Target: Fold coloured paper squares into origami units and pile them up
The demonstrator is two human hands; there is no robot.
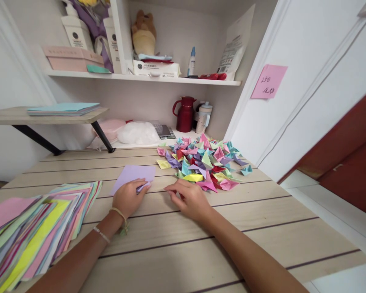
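Note:
A sheet of purple paper lies on the slatted wooden table in front of me. My left hand is on its near right part, with thumb and fingers closed on a darker purple edge that looks turned up. The fingers and palm hide the sheet's near side. To the right, apart from the sheet, my right hand hovers low over the table or rests on it. Its index finger points left, the thumb is a little apart from it, and nothing shows between them. Just beyond it spreads a heap of small folded paper boats in many colours.
Fanned stacks of coloured paper cover the table's left side. A small raised shelf with blue sheets stands behind them. At the back are a white plastic bag, a red jug and a tumbler.

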